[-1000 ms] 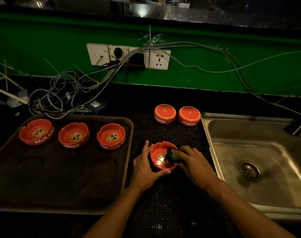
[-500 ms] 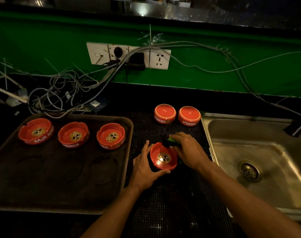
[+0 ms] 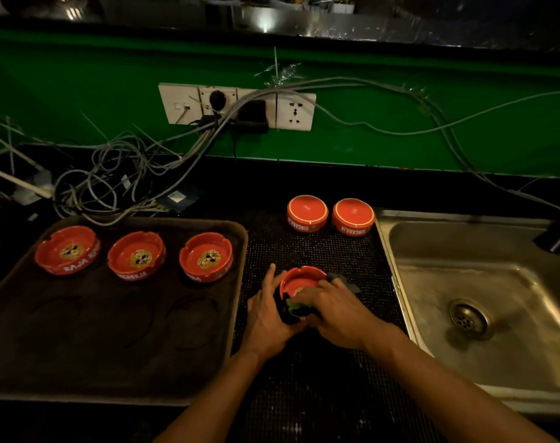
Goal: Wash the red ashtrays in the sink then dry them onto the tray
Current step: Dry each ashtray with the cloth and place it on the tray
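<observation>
A red ashtray (image 3: 301, 279) sits upright on the black mat (image 3: 317, 251) between tray and sink. My left hand (image 3: 267, 310) holds its left side, thumb curled under the near rim. My right hand (image 3: 333, 306) grips a dark green cloth (image 3: 296, 310) and presses it over the ashtray's near rim. Three red ashtrays (image 3: 68, 250) (image 3: 137, 255) (image 3: 206, 256) stand upright in a row at the back of the brown tray (image 3: 112, 346). Two more ashtrays (image 3: 307, 213) (image 3: 353, 216) lie upside down at the mat's far edge.
The steel sink (image 3: 483, 302) with its drain (image 3: 468, 318) lies to the right; a dark tap (image 3: 556, 235) juts in at its far right. A tangle of cables (image 3: 112, 183) and a wall socket strip (image 3: 237, 107) sit behind the tray.
My right hand has swung with the cloth from the ashtray's far rim round to its near rim. My left hand and the ashtray have stayed in place.
</observation>
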